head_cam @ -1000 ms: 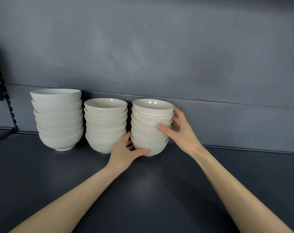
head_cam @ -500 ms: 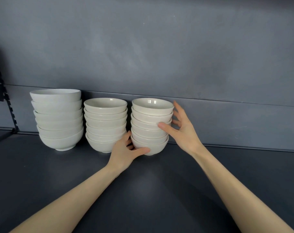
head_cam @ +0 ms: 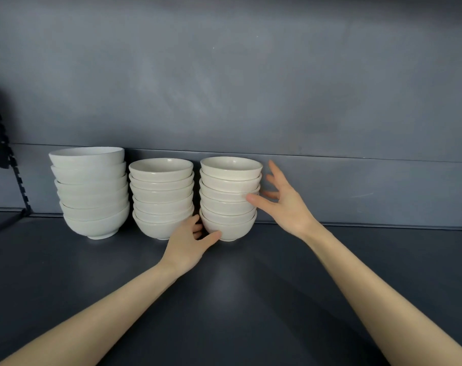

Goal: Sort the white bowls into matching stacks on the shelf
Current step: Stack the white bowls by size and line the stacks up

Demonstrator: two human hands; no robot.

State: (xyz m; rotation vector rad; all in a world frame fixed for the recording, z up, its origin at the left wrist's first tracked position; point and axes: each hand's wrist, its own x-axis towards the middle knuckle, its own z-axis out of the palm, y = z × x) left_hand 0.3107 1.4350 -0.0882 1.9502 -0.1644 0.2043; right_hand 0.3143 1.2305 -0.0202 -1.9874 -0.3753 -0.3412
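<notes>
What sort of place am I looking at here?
Most likely shop or storeroom shelving, not a home kitchen: a dark shelf with a slotted upright at the left, a plain grey back panel, and white bowls in three stacks.

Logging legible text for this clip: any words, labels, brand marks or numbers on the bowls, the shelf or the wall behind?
None to read. The left stack, middle stack and right stack of bowls are plain white. The shelf and back wall carry no lettering, numbers or signs.
</notes>
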